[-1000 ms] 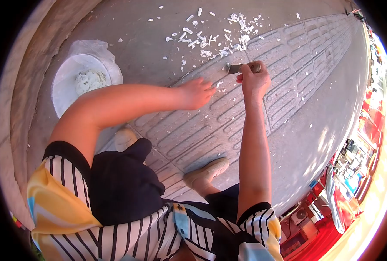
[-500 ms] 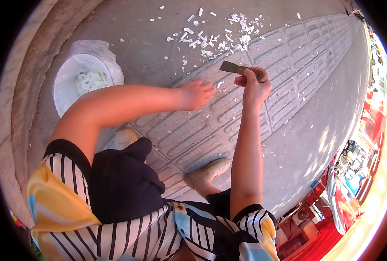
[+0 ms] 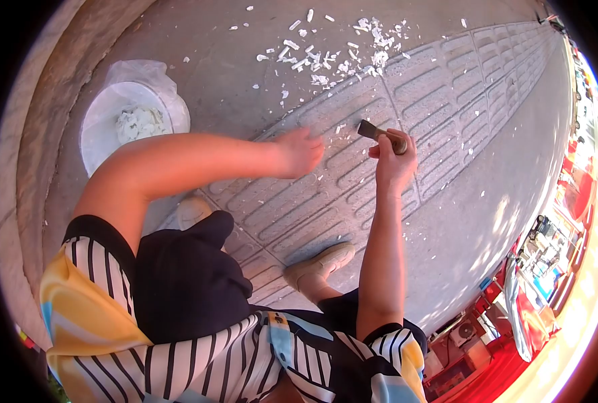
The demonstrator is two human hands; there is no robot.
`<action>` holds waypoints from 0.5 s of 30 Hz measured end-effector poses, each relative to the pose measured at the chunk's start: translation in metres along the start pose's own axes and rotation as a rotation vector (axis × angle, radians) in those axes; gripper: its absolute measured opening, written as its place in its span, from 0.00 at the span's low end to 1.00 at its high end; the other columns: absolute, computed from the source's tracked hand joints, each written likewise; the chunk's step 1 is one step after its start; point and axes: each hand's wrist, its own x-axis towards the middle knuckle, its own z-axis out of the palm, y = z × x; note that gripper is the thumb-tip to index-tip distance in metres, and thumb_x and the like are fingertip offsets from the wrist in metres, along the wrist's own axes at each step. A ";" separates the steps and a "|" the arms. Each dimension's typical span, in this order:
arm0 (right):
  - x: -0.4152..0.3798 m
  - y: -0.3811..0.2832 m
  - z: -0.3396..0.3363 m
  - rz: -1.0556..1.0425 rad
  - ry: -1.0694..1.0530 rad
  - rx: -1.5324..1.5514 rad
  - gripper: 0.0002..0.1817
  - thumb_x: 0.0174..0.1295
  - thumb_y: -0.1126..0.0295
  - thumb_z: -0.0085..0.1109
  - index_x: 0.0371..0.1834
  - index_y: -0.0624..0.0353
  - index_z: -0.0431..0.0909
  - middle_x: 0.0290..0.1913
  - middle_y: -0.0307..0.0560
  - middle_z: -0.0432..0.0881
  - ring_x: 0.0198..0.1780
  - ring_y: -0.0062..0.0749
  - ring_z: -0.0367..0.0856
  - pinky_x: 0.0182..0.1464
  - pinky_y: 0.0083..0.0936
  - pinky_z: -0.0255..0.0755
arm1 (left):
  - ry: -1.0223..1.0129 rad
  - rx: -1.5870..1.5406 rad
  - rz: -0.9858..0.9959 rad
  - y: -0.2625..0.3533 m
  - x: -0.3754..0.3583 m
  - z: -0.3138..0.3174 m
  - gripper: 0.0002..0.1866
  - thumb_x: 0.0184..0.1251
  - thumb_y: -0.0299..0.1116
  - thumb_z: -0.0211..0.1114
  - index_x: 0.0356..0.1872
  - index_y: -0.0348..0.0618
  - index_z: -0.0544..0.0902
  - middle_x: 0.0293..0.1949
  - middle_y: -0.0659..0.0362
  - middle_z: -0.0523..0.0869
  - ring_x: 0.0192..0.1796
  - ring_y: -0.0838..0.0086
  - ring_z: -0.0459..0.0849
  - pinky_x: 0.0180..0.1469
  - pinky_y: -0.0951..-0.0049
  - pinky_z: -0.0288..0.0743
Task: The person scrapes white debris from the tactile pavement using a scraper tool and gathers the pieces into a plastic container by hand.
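My right hand (image 3: 397, 161) is wrapped round the wooden handle of a putty knife (image 3: 367, 129), whose dark flat blade points to the left above the paving. My left hand (image 3: 300, 153) hangs over the ribbed tiles with nothing in it, its fingers apart and a little smeared by motion. Small white flakes (image 3: 339, 127) lie on the tiles between the two hands. Farther off, many white scraps (image 3: 379, 41) are scattered over the ground. A white bucket (image 3: 92, 134) with a plastic bag over its rim stands at the left, holding a heap of white scraps (image 3: 141, 124).
Ribbed paving tiles (image 3: 440, 87) run from my feet toward the upper right. My shoe (image 3: 322, 262) rests on them, below the hands. A stone kerb (image 3: 30, 134) curves along the left. Red cloth (image 3: 500, 369) and stall goods (image 3: 547, 258) show at the right edge.
My right hand has moved down and slightly toward me, and the putty knife's blade has shifted down and to the right. My left hand has drawn back slightly to the left.
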 end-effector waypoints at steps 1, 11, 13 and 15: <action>-0.008 0.000 0.003 -0.019 -0.012 0.033 0.08 0.56 0.78 0.58 0.37 0.70 0.78 0.33 0.48 0.80 0.22 0.27 0.82 0.24 0.20 0.76 | 0.007 0.000 0.016 0.003 0.000 0.001 0.19 0.59 0.34 0.56 0.49 0.36 0.79 0.58 0.52 0.76 0.63 0.64 0.70 0.56 0.61 0.66; -0.024 -0.021 0.029 0.027 -0.020 0.228 0.05 0.54 0.79 0.57 0.33 0.68 0.78 0.33 0.45 0.76 0.18 0.26 0.78 0.21 0.22 0.72 | 0.377 0.044 -0.050 -0.015 0.008 0.018 0.17 0.60 0.34 0.55 0.45 0.36 0.82 0.54 0.49 0.78 0.59 0.63 0.72 0.50 0.60 0.68; -0.018 -0.017 0.025 0.018 0.010 0.132 0.05 0.54 0.79 0.58 0.33 0.68 0.77 0.33 0.45 0.76 0.19 0.27 0.79 0.21 0.22 0.72 | 0.300 0.012 -0.087 -0.023 0.008 0.010 0.17 0.61 0.34 0.54 0.46 0.36 0.81 0.54 0.47 0.78 0.58 0.62 0.73 0.50 0.61 0.68; -0.016 -0.014 0.026 0.041 0.001 0.091 0.05 0.54 0.78 0.59 0.34 0.68 0.78 0.34 0.45 0.77 0.21 0.27 0.80 0.22 0.21 0.73 | 0.235 0.002 -0.125 -0.025 0.008 0.004 0.17 0.61 0.33 0.54 0.46 0.35 0.82 0.53 0.47 0.79 0.57 0.61 0.74 0.50 0.62 0.69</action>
